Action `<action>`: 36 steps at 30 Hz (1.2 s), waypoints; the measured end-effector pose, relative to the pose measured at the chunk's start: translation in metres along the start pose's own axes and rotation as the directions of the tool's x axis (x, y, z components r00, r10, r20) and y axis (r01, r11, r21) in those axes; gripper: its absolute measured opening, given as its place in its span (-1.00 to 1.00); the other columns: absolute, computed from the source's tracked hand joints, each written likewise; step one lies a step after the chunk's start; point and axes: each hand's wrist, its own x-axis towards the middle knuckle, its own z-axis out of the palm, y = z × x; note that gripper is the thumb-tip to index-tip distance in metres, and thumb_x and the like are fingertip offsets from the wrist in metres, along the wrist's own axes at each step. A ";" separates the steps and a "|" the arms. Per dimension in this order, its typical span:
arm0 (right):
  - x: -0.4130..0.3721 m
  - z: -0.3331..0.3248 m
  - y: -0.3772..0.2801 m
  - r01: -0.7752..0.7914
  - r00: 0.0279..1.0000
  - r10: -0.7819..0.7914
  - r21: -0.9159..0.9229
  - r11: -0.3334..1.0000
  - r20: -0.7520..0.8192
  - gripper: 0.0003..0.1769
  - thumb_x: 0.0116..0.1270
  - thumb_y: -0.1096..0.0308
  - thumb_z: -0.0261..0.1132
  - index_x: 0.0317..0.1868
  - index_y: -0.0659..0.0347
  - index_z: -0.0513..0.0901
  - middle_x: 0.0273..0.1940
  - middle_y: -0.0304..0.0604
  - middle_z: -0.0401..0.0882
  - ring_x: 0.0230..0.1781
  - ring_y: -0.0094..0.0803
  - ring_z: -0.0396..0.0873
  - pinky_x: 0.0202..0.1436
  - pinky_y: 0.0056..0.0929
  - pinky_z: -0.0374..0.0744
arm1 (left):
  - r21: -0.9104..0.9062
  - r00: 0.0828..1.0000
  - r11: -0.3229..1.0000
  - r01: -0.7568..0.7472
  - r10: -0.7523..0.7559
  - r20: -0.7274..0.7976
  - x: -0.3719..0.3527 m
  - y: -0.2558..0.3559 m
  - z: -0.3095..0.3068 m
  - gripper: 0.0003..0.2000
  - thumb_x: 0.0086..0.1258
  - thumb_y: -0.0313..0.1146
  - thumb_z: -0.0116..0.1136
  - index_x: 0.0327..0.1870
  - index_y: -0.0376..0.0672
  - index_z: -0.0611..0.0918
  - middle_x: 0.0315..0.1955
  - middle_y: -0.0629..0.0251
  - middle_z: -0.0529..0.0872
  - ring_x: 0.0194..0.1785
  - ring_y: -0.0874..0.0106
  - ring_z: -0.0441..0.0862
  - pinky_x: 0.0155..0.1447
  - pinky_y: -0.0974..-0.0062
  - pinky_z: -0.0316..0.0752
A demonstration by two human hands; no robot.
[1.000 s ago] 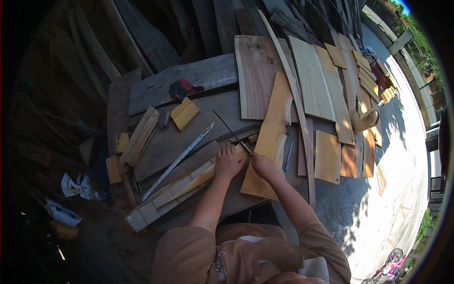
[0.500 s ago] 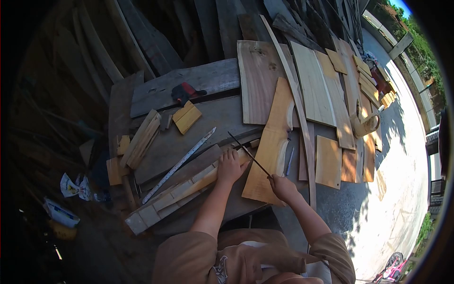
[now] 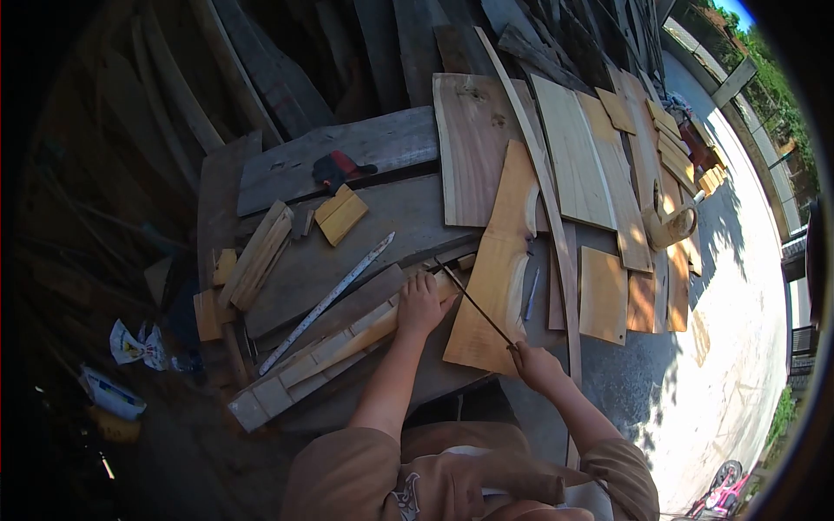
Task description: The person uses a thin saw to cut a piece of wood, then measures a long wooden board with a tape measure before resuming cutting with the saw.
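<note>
**A:** What lies farthest out to the left of your hands?

**B:** A bundle of short offcuts [image 3: 256, 252], well out past my left hand [image 3: 423, 304] on the grey workbench [image 3: 391, 208]. Closer in, a metal ruler [image 3: 326, 300] lies slantwise, its near end down beyond my left wrist.

**A:** And the left hand itself?

**B:** It is palm down, fingers pressed together, bearing on 1 pale slat [image 3: 347, 340]. The slat runs out from under my palm toward the left and lies on top of darker planks.

**A:** What is between your 2 hands?

**B:** A thin dark blade [image 3: 476, 304]. Its far tip sits just past my left fingertips, and it slants back to my right hand [image 3: 539, 365]. That hand is closed in a fist around the blade's near end, at the bench's near edge.

**A:** What is under the blade?

**B:** A yellow board [image 3: 499, 252], which reaches away from my right hand. The blade crosses its near left corner, though I cannot tell whether the 2 are touching.

**A:** And farther right?

**B:** A blue pen [image 3: 531, 295] lies just beyond my right knuckles. Past it, a long curved strip [image 3: 540, 169] runs away from me.
</note>
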 end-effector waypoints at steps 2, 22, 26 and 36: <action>0.006 -0.004 -0.009 0.007 1.000 -0.007 0.001 1.000 0.004 -0.64 0.36 0.10 -0.10 -0.27 0.23 0.46 -0.42 0.17 0.55 -0.34 0.08 0.54 -0.26 -0.02 0.49 | 0.020 0.998 1.000 -0.012 0.013 -0.057 -0.001 -0.001 0.003 -0.41 0.15 0.09 0.06 -0.09 -0.36 0.38 -0.10 -0.03 0.49 0.01 0.11 0.43 0.10 0.25 0.30; 0.004 -0.009 -0.003 0.026 0.999 -0.026 0.038 0.999 0.022 -0.65 0.35 0.11 -0.08 -0.24 0.25 0.45 -0.39 0.20 0.54 -0.32 0.14 0.50 -0.24 0.00 0.45 | 0.015 0.999 1.000 0.005 -0.005 -0.047 0.000 0.001 0.002 -0.39 0.15 0.10 0.05 -0.07 -0.37 0.38 -0.07 -0.07 0.48 0.00 0.11 0.44 0.06 0.23 0.31; 0.050 -0.009 -0.021 0.035 0.999 -0.036 0.053 0.998 0.022 -0.64 0.34 0.10 -0.06 -0.23 0.25 0.46 -0.36 0.19 0.54 -0.28 0.12 0.50 -0.21 -0.03 0.45 | 0.019 0.996 1.000 -0.002 0.003 -0.086 0.000 0.000 0.003 -0.41 0.15 0.09 0.06 -0.08 -0.36 0.39 -0.09 -0.05 0.49 -0.02 0.12 0.45 0.05 0.24 0.32; 0.051 0.008 -0.010 0.143 0.988 -0.140 0.032 0.989 -0.067 -0.59 0.37 0.08 -0.12 -0.26 0.27 0.48 -0.45 0.19 0.55 -0.35 0.10 0.54 -0.25 -0.03 0.48 | 0.012 0.996 1.000 -0.014 0.015 -0.091 0.001 -0.002 0.004 -0.40 0.11 0.10 0.11 -0.10 -0.34 0.39 -0.13 -0.05 0.50 -0.05 0.12 0.47 0.02 0.23 0.34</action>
